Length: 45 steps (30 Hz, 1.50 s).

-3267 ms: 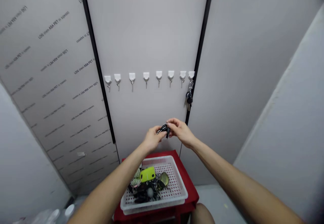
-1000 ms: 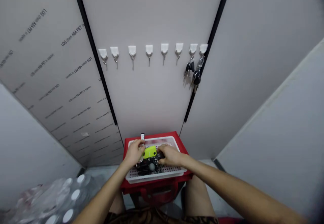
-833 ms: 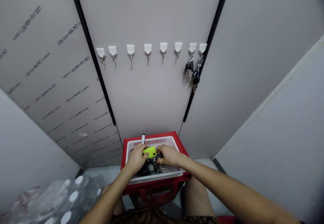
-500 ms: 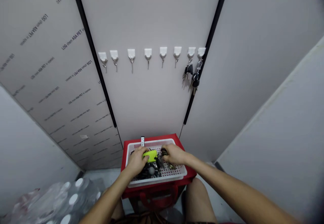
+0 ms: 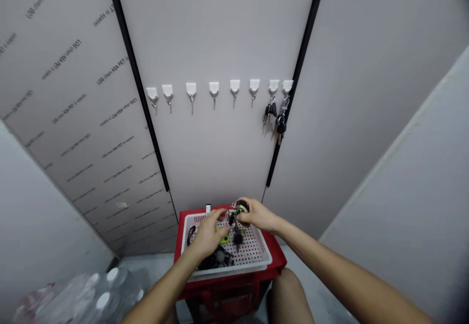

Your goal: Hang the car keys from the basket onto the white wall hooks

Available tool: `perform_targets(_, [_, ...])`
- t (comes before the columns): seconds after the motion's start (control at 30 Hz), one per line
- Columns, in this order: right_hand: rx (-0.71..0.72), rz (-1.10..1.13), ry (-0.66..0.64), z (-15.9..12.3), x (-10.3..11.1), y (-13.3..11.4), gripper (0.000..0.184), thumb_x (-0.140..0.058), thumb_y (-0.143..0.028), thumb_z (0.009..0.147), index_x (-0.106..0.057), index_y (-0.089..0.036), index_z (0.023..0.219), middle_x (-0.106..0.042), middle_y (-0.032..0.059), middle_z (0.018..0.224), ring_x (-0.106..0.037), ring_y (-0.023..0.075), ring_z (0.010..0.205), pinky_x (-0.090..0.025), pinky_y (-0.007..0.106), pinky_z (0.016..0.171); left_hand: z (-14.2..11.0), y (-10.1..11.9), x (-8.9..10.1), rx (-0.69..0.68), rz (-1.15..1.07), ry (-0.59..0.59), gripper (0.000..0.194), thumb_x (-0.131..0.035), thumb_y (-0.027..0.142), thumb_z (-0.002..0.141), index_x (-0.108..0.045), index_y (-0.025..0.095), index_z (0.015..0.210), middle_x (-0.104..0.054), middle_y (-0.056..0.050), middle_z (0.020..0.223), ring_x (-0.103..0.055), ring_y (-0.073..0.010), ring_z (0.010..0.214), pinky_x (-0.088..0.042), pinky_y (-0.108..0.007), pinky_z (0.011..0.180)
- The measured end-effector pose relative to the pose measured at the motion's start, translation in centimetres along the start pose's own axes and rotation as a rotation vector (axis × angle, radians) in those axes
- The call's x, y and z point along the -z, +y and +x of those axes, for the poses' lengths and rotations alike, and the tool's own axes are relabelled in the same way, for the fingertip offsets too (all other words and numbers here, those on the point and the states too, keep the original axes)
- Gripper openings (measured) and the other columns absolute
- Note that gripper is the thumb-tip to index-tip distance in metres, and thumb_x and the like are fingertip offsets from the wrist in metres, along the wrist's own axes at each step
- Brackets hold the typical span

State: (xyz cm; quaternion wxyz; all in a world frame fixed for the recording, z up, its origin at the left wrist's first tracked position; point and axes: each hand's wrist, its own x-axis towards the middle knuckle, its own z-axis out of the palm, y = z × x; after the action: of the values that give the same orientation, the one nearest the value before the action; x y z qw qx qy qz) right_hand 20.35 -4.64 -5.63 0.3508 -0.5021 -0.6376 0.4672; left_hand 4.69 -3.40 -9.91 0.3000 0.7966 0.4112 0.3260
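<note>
In the head view, the right hand (image 5: 258, 215) holds a bunch of keys (image 5: 238, 237) with a round, brass-coloured piece, raised over a white perforated basket (image 5: 234, 271). The dark key heads hang down from its grip. The left hand (image 5: 209, 235) reaches in beside the bunch, thumb and forefinger parted; whether its fingertips touch the bunch, I cannot tell. Under it a lime-green item (image 5: 225, 239) is partly covered.

On the pale panel (image 5: 220, 158) runs a row of eight white hooks (image 5: 235, 87). Only two of them, the pair farthest to the right, bear keys: one set (image 5: 270, 111) on the second from the end, and another set (image 5: 281, 124) on the last, close to the black strip (image 5: 271, 167). The bunch in hand is on no hook.

More dark pieces (image 5: 220, 259) lie heaped in the near left part of the basket, too tangled to count. The basket sits on a red stand (image 5: 277, 255), with clear bottles (image 5: 104, 300) on the floor to the left.
</note>
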Motion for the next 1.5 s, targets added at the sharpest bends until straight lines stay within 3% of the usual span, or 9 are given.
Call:
perform_targets(0.13, [0.037, 0.019, -0.021, 0.2, -0.9, 0.1, 0.015, -0.05, -0.013, 0.052, -0.044, -0.014, 0.066, -0.04, -0.0064, 0.052, -0.037, 0.0032, 0.045, -0.031, 0.015, 0.042, 0.9, 1.2, -0.6, 0.054, -0.166, -0.073, 0.025, -0.043, 0.018, 0.061, -0.049, 0.014, 0.085, -0.056, -0.002, 0.075, -0.049, -0.0113, 0.067, -0.037, -0.022, 0.062])
perform_targets(0.37, [-0.098, 0.013, 0.06, 0.2, 0.4, 0.7, 0.016, -0.04, -0.031, 0.064, -0.041, -0.014, 0.065, -0.043, -0.0048, 0.05, -0.039, 0.0039, 0.039, -0.031, 0.017, 0.039, 1.1, 0.0, -0.2, 0.231, -0.314, 0.02, 0.016, -0.039, 0.012, 0.059, -0.053, 0.014, 0.064, -0.055, 0.001, 0.062, -0.048, -0.0096, 0.059, -0.036, -0.02, 0.057])
perform_targets(0.5, [-0.101, -0.258, 0.015, 0.0, 0.9, 1.6, 0.011, -0.044, -0.023, 0.061, -0.046, -0.013, 0.064, -0.047, -0.0023, 0.053, -0.042, 0.0059, 0.046, -0.033, 0.019, 0.045, 1.2, 0.5, 0.5, 0.237, -0.393, 0.091, 0.012, -0.041, 0.013, 0.058, -0.053, 0.014, 0.063, -0.054, 0.002, 0.06, -0.047, -0.0089, 0.058, -0.036, -0.019, 0.057])
perform_targets(0.6, [0.018, -0.42, 0.041, -0.3, 0.8, 1.4, 0.013, -0.047, -0.021, 0.059, -0.051, -0.012, 0.068, -0.052, 0.0007, 0.062, -0.045, 0.0086, 0.057, -0.035, 0.021, 0.055, 1.5, 1.7, 1.0, 0.203, -0.45, 0.115, 0.008, -0.045, 0.016, 0.057, -0.051, 0.014, 0.061, -0.051, 0.002, 0.058, -0.045, -0.0082, 0.056, -0.035, -0.019, 0.056])
perform_targets(0.77, [0.181, -0.285, -0.074, -0.8, -0.1, -0.1, 0.021, -0.049, -0.022, 0.06, -0.05, -0.013, 0.079, -0.052, -0.0004, 0.072, -0.045, 0.0095, 0.065, -0.036, 0.021, 0.06, 2.2, 4.0, 1.7, 0.166, -0.584, 0.126, 0.006, -0.048, 0.016, 0.055, -0.049, 0.014, 0.06, -0.047, 0.004, 0.052, -0.042, -0.006, 0.05, -0.034, -0.017, 0.051])
perform_targets(1.0, [0.178, -0.21, -0.11, -0.6, -1.5, -0.6, 0.014, -0.045, -0.022, 0.063, -0.052, -0.013, 0.071, -0.052, -0.0019, 0.065, -0.045, 0.0101, 0.063, -0.035, 0.021, 0.058, 2.8, 6.8, 2.6, 0.207, -0.798, 0.184, 0.01, -0.05, 0.018, 0.055, -0.045, 0.014, 0.062, -0.043, 0.007, 0.049, -0.039, -0.0031, 0.041, -0.032, -0.015, 0.043])
perform_targets(1.2, [0.206, -0.133, 0.083, -0.4, -1.7, -1.2, 0.017, -0.044, -0.027, 0.065, -0.05, -0.013, 0.069, -0.05, -0.0012, 0.062, -0.043, 0.0087, 0.058, -0.035, 0.021, 0.054, 3.0, 6.0, 2.6, 0.276, -1.012, 0.293, 0.018, -0.052, 0.022, 0.053, -0.041, 0.015, 0.066, -0.044, 0.007, 0.05, -0.04, -0.0021, 0.039, -0.033, -0.015, 0.042])
perform_targets(1.37, [0.204, 0.081, 0.069, -0.2, -1.5, -1.5, 0.021, -0.047, -0.032, 0.063, -0.048, -0.013, 0.073, -0.05, -0.0012, 0.064, -0.044, 0.0077, 0.058, -0.036, 0.021, 0.056, 3.2, 5.0, 2.2, 0.264, -1.077, 0.275, 0.021, -0.053, 0.024, 0.053, -0.04, 0.014, 0.066, -0.044, 0.007, 0.051, -0.04, -0.0024, 0.041, -0.033, -0.015, 0.042])
perform_targets(1.5, [0.173, 0.117, 0.135, 0.0, -1.2, -2.0, 0.022, -0.047, -0.035, 0.063, -0.044, -0.013, 0.059, -0.044, -0.0041, 0.05, -0.039, 0.0048, 0.047, -0.034, 0.018, 0.048, 3.4, 4.7, 2.1, 0.243, -1.06, 0.282, 0.019, -0.052, 0.022, 0.054, -0.04, 0.015, 0.067, -0.044, 0.007, 0.05, -0.039, -0.0021, 0.04, -0.031, -0.015, 0.041])
